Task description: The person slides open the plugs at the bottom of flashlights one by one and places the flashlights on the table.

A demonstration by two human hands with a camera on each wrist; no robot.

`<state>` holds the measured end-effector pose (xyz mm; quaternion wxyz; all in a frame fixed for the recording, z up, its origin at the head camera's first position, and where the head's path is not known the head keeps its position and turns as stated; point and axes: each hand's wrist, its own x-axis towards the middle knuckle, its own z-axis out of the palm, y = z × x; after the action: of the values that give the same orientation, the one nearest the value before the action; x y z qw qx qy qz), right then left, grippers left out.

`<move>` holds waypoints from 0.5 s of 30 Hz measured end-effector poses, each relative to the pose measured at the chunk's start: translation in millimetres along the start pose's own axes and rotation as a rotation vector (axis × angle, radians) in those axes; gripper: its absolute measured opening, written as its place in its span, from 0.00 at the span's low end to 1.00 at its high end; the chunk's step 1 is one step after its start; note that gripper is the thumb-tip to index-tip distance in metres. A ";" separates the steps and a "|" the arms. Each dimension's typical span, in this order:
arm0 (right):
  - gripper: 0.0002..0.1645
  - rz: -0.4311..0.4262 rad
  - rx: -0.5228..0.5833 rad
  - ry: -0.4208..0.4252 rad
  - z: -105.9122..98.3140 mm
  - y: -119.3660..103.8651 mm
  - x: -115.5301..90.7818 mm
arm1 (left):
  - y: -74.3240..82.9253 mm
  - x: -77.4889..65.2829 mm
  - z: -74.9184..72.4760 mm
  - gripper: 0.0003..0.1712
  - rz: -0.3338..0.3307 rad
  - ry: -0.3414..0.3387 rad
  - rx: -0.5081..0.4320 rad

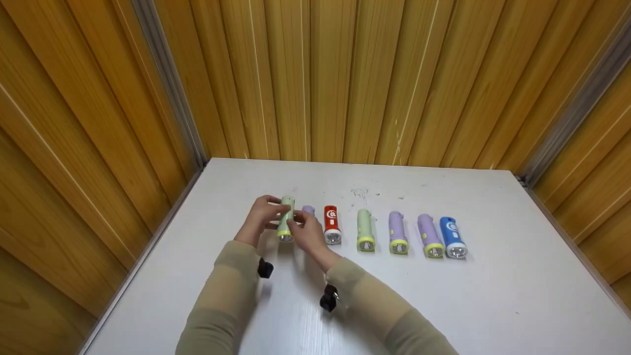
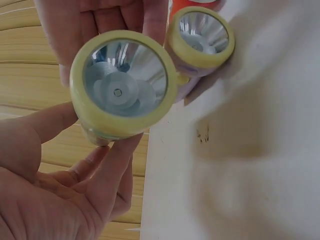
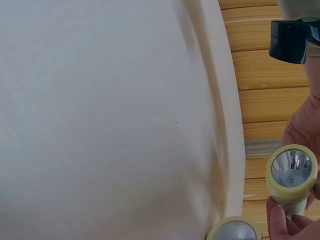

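Note:
A pale green flashlight (image 1: 286, 217) with a yellow rim is held above the table's left part, lens toward me. My left hand (image 1: 261, 217) grips it from the left, thumb and fingers at its sides, as the left wrist view shows close up around the yellow-rimmed head (image 2: 122, 87). From the other side my right hand (image 1: 309, 234) pinches the same flashlight; its fingers (image 3: 278, 222) sit just below the head in the right wrist view. A purple flashlight (image 1: 308, 209) lies behind the right hand, mostly hidden by it; its lens (image 2: 202, 37) appears beside the green one.
Rightward on the white table (image 1: 493, 296) lies a row: a red flashlight (image 1: 332, 224), another green flashlight (image 1: 366, 229), two purple flashlights (image 1: 398, 231) and a blue flashlight (image 1: 453, 236). Wood-patterned panels (image 1: 330, 79) stand behind and at both sides.

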<state>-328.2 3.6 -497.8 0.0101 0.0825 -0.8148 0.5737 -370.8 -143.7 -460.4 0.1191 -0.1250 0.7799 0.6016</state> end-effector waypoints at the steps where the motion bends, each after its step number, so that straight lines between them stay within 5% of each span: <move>1: 0.24 0.000 0.009 0.006 -2.1 -0.1 0.1 | 0.9 0.0 2.3 0.33 0.005 0.004 0.002; 15: 0.30 0.051 0.153 0.063 -27.9 7.2 -4.4 | 7.0 -10.9 34.9 0.31 0.117 0.023 0.022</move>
<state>-327.1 32.6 -495.5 0.0146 0.0443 -0.7699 0.6365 -361.7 -107.7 -459.0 0.0764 -0.0847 0.7938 0.5973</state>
